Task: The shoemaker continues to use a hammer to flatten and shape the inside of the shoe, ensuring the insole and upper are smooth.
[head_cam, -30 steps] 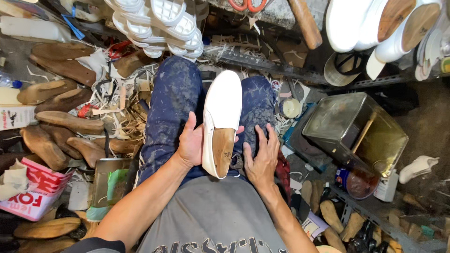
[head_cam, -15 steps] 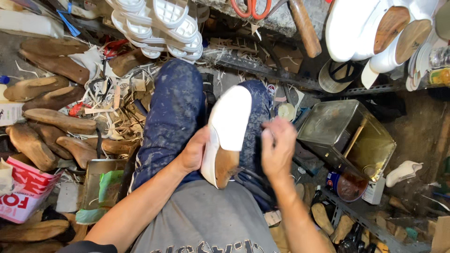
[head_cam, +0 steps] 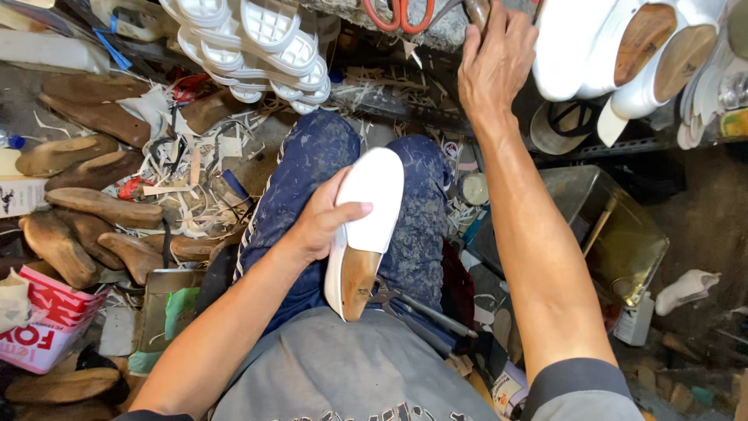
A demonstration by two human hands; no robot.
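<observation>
We are steadying the white shoe (head_cam: pixel 366 226), stretched over its wooden last (head_cam: pixel 357 282), across our lap between the two knees of the blue trousers (head_cam: pixel 312 179), toe pointing away from us and the bare wood of the heel end turned toward our belly. Our left hand (head_cam: pixel 323 222) is grasping it from the left side, thumb lying across the white upper and fingers curling beneath, and we judge that this grip should be kept firm but not pinching, so the soft upper is not creasing or picking up dirt. Our right hand (head_cam: pixel 495 66) is reaching up to the far shelf edge, fingers bent over a dark wooden handle (head_cam: pixel 477 12) just beside the orange-handled scissors (head_cam: pixel 397 14); whether the fingers are fully closing on it we cannot tell. While reaching, we are best keeping the shoe pressed into the lap so it is not sliding toward the pliers (head_cam: pixel 389 295) lying under its heel. White soles (head_cam: pixel 257 47) are hanging at the upper left, and wooden lasts (head_cam: pixel 93 206) are lying among scraps on the floor to our left.
</observation>
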